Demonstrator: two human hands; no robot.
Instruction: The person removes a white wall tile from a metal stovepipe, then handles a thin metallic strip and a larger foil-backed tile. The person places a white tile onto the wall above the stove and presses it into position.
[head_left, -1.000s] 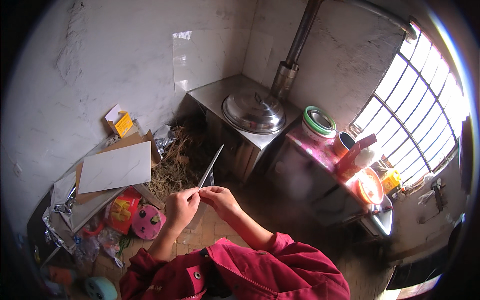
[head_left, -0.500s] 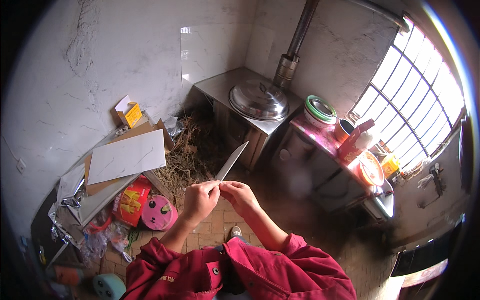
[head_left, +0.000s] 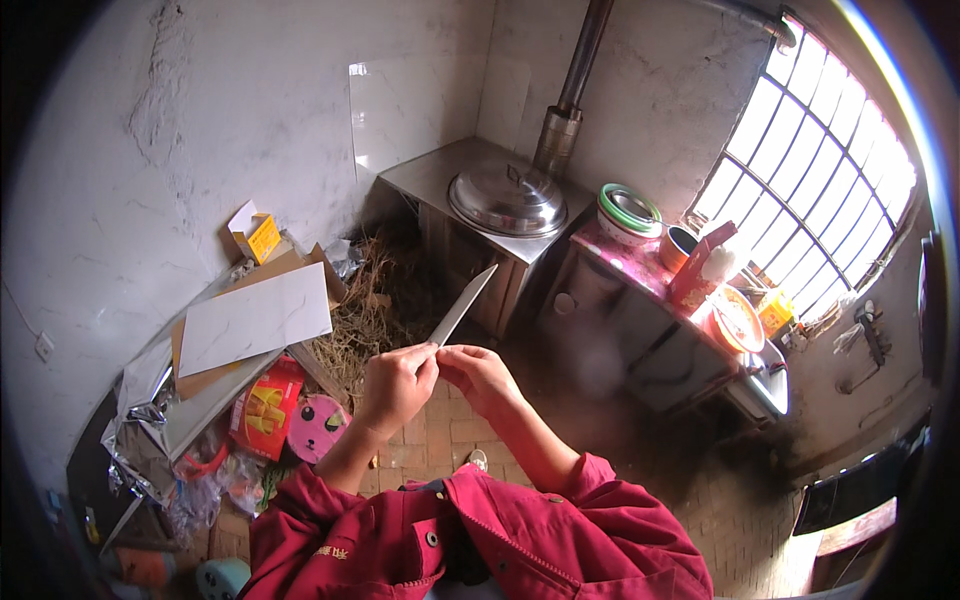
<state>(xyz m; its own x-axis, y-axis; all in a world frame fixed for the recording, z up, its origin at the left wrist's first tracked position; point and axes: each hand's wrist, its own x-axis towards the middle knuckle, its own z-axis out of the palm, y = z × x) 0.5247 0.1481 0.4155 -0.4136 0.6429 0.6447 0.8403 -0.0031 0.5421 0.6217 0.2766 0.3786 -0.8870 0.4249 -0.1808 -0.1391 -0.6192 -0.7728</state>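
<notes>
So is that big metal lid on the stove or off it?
On it: the metal lid lies dome upward on the stove top, not leaning or lifted; what's beneath is hidden.

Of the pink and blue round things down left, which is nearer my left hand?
The pink one, beside the red box with fries pictured; the blue one is farther, at the picture's lower edge.

Pale strip w/ btm end hidden at L grip, stovepipe top cut off

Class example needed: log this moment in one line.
left hand: pinching thin pale sheet | right hand: at sheet's near end, grip unclear | left: white panel on cardboard | ahead: domed metal lid on stove
</notes>
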